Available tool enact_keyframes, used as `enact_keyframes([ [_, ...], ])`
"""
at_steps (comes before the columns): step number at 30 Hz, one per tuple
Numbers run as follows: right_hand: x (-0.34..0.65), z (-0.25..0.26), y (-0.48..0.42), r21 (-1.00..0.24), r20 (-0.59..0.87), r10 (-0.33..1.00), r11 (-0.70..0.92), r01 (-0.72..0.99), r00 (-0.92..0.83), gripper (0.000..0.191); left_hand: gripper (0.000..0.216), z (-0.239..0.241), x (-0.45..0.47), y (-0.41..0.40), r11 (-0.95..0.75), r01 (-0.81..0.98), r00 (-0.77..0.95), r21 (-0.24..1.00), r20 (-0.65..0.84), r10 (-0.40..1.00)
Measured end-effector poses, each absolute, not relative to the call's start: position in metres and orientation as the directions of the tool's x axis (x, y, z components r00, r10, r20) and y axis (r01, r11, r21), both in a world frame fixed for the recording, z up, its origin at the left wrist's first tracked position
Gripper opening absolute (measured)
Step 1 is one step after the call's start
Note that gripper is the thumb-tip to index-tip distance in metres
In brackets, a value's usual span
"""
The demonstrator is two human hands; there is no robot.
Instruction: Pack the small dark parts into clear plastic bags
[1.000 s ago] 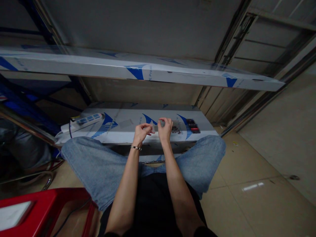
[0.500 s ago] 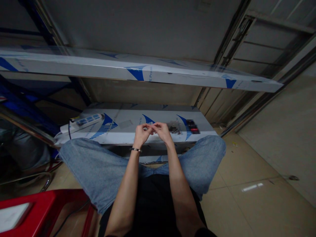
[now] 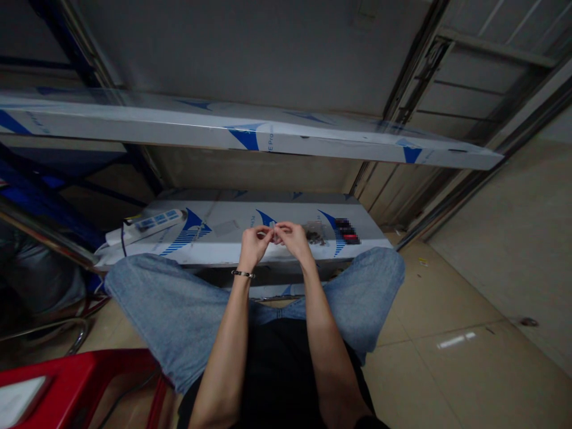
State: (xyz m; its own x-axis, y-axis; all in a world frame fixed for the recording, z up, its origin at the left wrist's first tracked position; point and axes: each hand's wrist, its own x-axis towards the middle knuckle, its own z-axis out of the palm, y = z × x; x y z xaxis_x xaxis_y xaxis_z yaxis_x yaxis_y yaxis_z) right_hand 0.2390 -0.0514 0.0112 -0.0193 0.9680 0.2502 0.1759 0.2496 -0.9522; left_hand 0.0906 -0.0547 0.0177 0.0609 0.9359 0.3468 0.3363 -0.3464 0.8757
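I'm at close fingertip work: as I judge it, the step in hand is handling a small, pale piece (image 3: 274, 234) that sits between my two hands, too tiny here for me to name. My left hand (image 3: 254, 243) and right hand (image 3: 292, 239) come together over the near edge of the film-covered bench (image 3: 232, 253), thumbs and forefingers pinched on the piece from either side. The next move, I'd say, calls for a light, even pinch and small turns of the fingertips rather than any reach of the arms; a piece this slight could easily slip.

My forearms rise from seven and five o'clock and converge on the piece. The left hand leans toward one o'clock above a beaded bracelet (image 3: 243, 274); the right bends in at the wrist toward eleven. My knees spread wide at eight and four.

Taking the piece as the dial's centre, a clear packet with small dark bits (image 3: 316, 233) lies near my right hand at three o'clock. Past it, on the same line, is a blurred-out dark and red item (image 3: 347, 231). Well off toward nine lies the white power strip (image 3: 158, 221).
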Motion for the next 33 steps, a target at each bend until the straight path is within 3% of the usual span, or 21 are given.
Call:
enact_keyframes([
  [3, 0.238, 0.012, -0.052, -0.967, 0.238, 0.971, 0.240, 0.086, -0.035, 0.021, 0.027, 0.022, 0.086, -0.056, -0.313, 0.265, 0.074, 0.912, 0.305, 0.950],
  [12, 0.238, 0.006, -0.050, -0.963, 0.231, 0.972, 0.235, 0.135, -0.041, 0.005, 0.017, 0.023, 0.086, -0.060, -0.288, 0.233, 0.184, 0.929, 0.248, 0.951],
  [19, 0.245, 0.009, -0.053, -0.908, 0.208, 0.978, 0.201, 0.366, -0.022, 0.001, 0.016, 0.011, 0.090, -0.054, -0.443, 0.425, 0.210, 0.790, 0.390, 0.897],
  [25, 0.240, 0.016, -0.057, -0.773, 0.259, 0.948, 0.090, 0.628, 0.183, 0.006, 0.008, 0.011, 0.092, -0.054, -0.400, 0.624, 0.096, 0.672, 0.442, 0.892],
  [27, 0.239, 0.019, -0.058, -0.769, 0.278, 0.936, 0.084, 0.633, 0.214, 0.004, 0.008, 0.014, 0.092, -0.056, -0.380, 0.651, 0.051, 0.657, 0.462, 0.885],
  [31, 0.241, 0.020, -0.054, -0.809, 0.316, 0.941, 0.201, 0.552, 0.120, 0.026, 0.010, 0.022, 0.093, -0.058, -0.440, 0.618, 0.078, 0.651, 0.505, 0.859],
  [33, 0.242, 0.017, -0.051, -0.826, 0.307, 0.941, 0.187, 0.531, 0.145, 0.021, 0.009, 0.025, 0.094, -0.059, -0.459, 0.602, 0.084, 0.653, 0.521, 0.850],
])
